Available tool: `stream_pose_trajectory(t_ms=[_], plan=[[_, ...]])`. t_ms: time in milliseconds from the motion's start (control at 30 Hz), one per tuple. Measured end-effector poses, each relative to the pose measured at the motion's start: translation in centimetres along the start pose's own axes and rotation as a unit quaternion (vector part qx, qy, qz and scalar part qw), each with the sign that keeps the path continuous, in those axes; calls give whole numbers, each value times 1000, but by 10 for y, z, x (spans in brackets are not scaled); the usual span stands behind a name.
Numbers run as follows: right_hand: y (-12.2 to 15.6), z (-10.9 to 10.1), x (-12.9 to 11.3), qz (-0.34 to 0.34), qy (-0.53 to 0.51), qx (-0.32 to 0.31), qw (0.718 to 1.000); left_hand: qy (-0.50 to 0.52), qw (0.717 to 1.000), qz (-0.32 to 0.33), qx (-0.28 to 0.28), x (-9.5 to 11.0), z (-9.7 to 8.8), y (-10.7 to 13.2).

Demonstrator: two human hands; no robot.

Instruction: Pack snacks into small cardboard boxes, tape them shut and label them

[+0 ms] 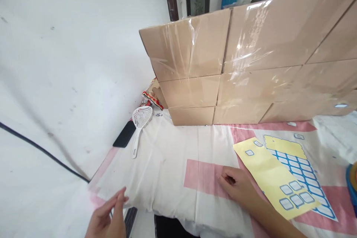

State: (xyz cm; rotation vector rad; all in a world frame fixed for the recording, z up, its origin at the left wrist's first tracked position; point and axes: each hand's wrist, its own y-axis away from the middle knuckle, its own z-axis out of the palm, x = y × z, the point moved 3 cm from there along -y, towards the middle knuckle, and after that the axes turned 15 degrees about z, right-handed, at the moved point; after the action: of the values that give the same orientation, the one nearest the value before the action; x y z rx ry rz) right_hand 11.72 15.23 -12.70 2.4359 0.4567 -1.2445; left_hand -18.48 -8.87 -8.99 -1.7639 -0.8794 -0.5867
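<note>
My left hand (pixel 107 215) is at the lower left, just off the near edge of the cloth-covered table (pixel 164 148). Its thumb and fingertips are pinched together; whether something tiny is between them I cannot make out. My right hand (pixel 233 184) rests on a pink patch of the cloth, curled into a loose fist, and I see nothing in it. To its right lies a yellow sheet (pixel 267 171) with several small blue-outlined white pieces on it. Partly under that sheet is a second sheet (pixel 306 178) with a blue grid and a yellow top.
A tall taped cardboard panel (pixel 192 52) stands along the back of the table. At the left lie a white slotted skimmer (pixel 141 119), a black phone-like slab (pixel 124 134) and a red-trimmed packet (pixel 153 97) by the wall. A blue round object (pixel 351 182) sits at the right edge.
</note>
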Motion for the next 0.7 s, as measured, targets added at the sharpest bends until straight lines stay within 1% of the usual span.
stream_pose_trajectory(t_ms=[33,67,100,133,200,267,300,367,500,600,700], plan=[[-1,2,1,-1,2,2,1000,28,999,-19,22,10,13,-16],[-2,2,2,-2,5,3,1000,73,996,-46,32,20,28,-32],[-2,3,2,-3,9,3,1000,144,985,-80,47,29,45,-46],[-2,3,3,-6,12,4,1000,217,969,-102,53,37,62,-59],[-3,2,2,-12,18,3,1000,361,923,-131,37,51,94,-79],[-3,2,1,-15,22,4,1000,448,881,-151,5,62,118,-89],[-3,2,1,-16,22,5,1000,472,867,-159,-11,66,127,-91],[-3,1,1,-21,18,11,1000,497,850,-171,-36,73,138,-90],[-4,1,2,-34,12,18,999,516,834,-189,-57,81,148,-83],[-3,1,3,-31,12,15,999,527,818,-218,-68,82,155,-82],[-3,1,2,-29,11,12,999,537,791,-266,-118,76,165,-82]])
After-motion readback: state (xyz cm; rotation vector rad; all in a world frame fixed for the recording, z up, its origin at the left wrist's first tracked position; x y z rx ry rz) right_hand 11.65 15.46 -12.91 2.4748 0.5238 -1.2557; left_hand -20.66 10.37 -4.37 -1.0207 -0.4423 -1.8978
